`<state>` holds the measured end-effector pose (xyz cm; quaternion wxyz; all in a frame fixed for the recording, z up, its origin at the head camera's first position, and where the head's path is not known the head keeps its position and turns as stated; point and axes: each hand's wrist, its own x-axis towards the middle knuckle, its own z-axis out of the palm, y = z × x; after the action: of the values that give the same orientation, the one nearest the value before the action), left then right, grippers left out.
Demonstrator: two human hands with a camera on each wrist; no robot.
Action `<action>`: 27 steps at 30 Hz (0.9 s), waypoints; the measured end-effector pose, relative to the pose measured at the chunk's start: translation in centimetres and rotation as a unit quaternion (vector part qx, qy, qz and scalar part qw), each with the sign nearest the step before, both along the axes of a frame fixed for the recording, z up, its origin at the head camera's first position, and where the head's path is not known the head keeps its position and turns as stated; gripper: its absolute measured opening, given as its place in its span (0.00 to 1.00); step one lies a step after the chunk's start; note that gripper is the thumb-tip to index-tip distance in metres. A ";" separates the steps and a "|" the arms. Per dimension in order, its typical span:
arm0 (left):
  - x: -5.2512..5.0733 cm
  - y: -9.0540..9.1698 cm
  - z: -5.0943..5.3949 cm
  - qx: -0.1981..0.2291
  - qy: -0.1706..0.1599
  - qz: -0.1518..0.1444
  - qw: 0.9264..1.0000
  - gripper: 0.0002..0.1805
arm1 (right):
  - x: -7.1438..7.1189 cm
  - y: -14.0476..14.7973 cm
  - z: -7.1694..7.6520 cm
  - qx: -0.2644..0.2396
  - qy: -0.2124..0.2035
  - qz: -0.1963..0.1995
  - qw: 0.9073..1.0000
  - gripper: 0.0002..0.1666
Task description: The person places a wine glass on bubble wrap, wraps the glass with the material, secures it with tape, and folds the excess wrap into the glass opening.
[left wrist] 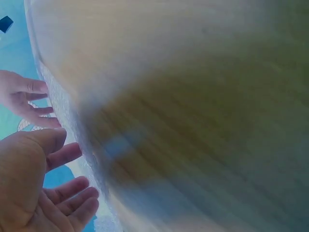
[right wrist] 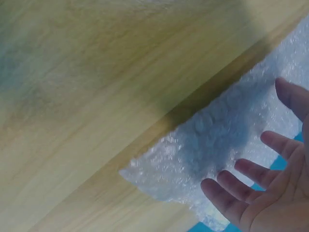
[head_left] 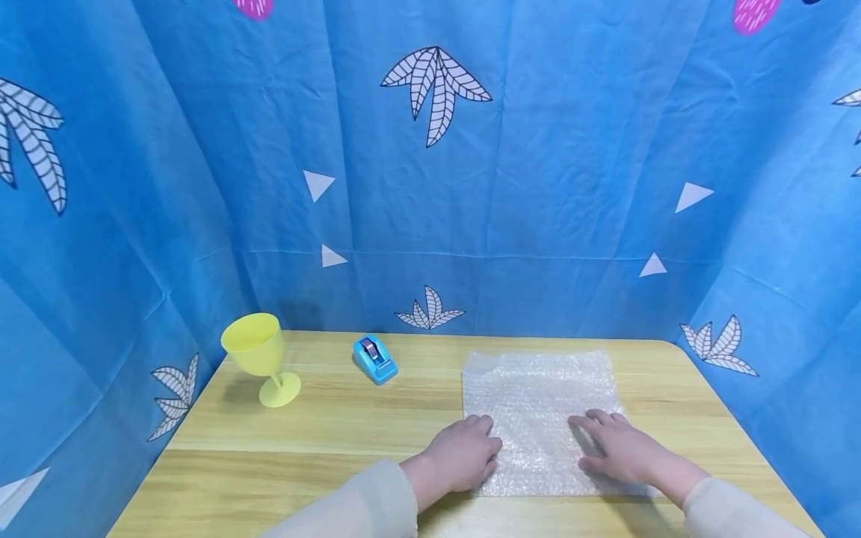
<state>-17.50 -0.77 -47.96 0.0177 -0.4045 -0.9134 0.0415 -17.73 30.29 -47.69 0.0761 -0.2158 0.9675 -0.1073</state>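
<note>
A sheet of clear bubble wrap (head_left: 538, 418) lies flat on the wooden table, right of the middle. At its left edge rests my left hand (head_left: 460, 456), its fingers loosely bent on the wrap. My right hand (head_left: 622, 452) is over the right part of the sheet with fingers spread. In the left wrist view, the fingers of my left hand (left wrist: 53, 186) are at the edge of the wrap (left wrist: 60, 104). The right wrist view has my right hand (right wrist: 270, 183) with relaxed fingers over the wrap (right wrist: 212, 140), holding nothing.
A yellow goblet (head_left: 254, 345) stands at the table's back left. To its right is a small blue tape dispenser (head_left: 374, 359). A blue patterned curtain (head_left: 417, 194) hangs behind and at both sides of the wooden table (head_left: 323, 426).
</note>
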 end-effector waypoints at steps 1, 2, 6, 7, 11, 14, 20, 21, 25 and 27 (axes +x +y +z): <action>0.0 0.0 0.0 -0.002 0.002 -0.001 1.000 0.08 | 0.0 -0.1 0.0 -0.002 0.003 0.006 1.000 0.43; -0.1 0.0 0.0 -0.004 0.001 -0.001 1.000 0.08 | 0.0 -0.2 0.1 -0.005 0.002 0.007 1.000 0.44; -0.2 -0.1 0.1 -0.012 -0.017 -0.003 1.000 0.10 | 0.1 -0.7 0.0 -0.008 0.016 0.028 0.999 0.46; -0.2 -0.2 0.1 -0.013 -0.026 -0.003 1.000 0.12 | 0.1 -0.9 0.0 -0.008 0.019 0.033 0.999 0.46; -0.3 -0.6 0.0 -0.001 -0.067 0.009 0.998 0.19 | 0.2 -1.3 -0.1 -0.004 0.035 0.043 0.998 0.47; -0.4 -0.9 0.0 0.013 -0.086 0.020 0.996 0.20 | 0.2 -1.5 -0.2 -0.003 0.046 0.042 0.998 0.47; -0.5 -1.1 0.3 0.038 -0.132 0.039 0.990 0.26 | 0.1 -1.6 -0.4 -0.036 0.016 0.035 0.999 0.49; -0.5 -1.1 0.3 0.039 -0.143 0.046 0.988 0.32 | 0.1 -1.6 -0.4 -0.043 0.004 0.034 0.998 0.50; -0.6 -1.4 0.6 0.027 -0.167 0.068 0.983 0.43 | 0.1 -1.8 -0.3 -0.058 -0.036 0.031 0.997 0.55; -0.6 -1.5 0.7 0.020 -0.172 0.073 0.982 0.43 | 0.1 -1.9 -0.3 -0.060 -0.045 0.030 0.997 0.56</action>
<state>-18.11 -2.26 -47.28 -0.1348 -0.3373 -0.9306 -0.0455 -17.63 28.34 -47.94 0.1098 -0.2436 0.9482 -0.1720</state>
